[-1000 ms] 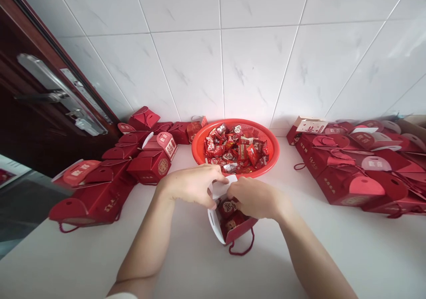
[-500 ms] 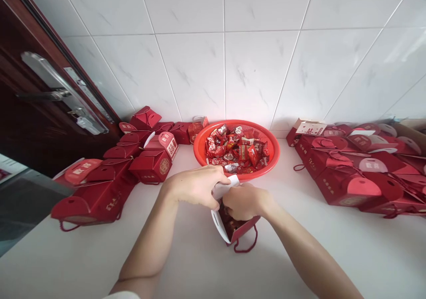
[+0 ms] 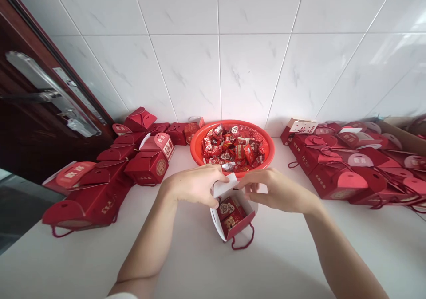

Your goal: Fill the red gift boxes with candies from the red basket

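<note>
A small red candy box [image 3: 242,226] with white inner sides stands open on the table, its dark red cord handle [image 3: 244,247] hanging at the front. Wrapped candies [image 3: 229,212] lie inside it. My left hand [image 3: 196,186] is closed on the box's left and back edge, thumb near the left flap and fingers at the raised white back flap. On the other side, my right hand [image 3: 276,190] has its fingers bent around the right white flap, the index fingertip close to the back flap. Beyond both hands sits a red plastic basket [image 3: 197,144] heaped with wrapped candies [image 3: 233,146].
Closed red boxes [image 3: 144,168] stand in a group at the left, by a dark door [image 3: 20,126] with a metal handle. Many more red boxes [image 3: 336,179] crowd the right side. A white tiled wall [image 3: 186,77] rises behind the white table [image 3: 196,254].
My right hand has come up out of the box to its right flap, uncovering the candies inside. My left hand keeps its hold. The view has shifted slightly.
</note>
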Available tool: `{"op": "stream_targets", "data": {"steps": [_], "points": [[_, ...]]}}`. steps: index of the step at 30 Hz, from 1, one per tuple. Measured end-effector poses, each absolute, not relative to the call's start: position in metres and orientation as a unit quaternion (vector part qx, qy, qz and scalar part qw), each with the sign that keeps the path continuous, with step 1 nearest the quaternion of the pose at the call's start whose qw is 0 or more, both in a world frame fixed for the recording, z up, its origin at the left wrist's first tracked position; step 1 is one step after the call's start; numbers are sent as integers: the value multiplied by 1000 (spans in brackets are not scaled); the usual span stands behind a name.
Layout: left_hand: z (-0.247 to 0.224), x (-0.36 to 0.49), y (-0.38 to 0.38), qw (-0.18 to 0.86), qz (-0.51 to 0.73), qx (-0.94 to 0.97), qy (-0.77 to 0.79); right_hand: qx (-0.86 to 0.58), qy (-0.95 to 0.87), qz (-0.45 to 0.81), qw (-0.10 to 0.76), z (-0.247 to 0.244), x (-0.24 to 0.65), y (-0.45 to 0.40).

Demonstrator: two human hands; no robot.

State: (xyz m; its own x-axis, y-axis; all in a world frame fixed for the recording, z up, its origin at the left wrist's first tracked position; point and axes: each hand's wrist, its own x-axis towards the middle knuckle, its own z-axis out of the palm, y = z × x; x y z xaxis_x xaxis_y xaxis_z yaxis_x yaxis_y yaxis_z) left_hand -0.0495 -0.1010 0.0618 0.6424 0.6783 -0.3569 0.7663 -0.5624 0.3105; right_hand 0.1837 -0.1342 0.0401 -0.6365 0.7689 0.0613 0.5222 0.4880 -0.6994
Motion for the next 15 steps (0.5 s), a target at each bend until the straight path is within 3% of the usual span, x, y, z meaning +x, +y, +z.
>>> {"op": "stream_targets", "data": {"steps": [15], "points": [[69, -44, -105, 228, -119, 873, 414, -395, -802, 181, 409, -42, 190, -190]]}}
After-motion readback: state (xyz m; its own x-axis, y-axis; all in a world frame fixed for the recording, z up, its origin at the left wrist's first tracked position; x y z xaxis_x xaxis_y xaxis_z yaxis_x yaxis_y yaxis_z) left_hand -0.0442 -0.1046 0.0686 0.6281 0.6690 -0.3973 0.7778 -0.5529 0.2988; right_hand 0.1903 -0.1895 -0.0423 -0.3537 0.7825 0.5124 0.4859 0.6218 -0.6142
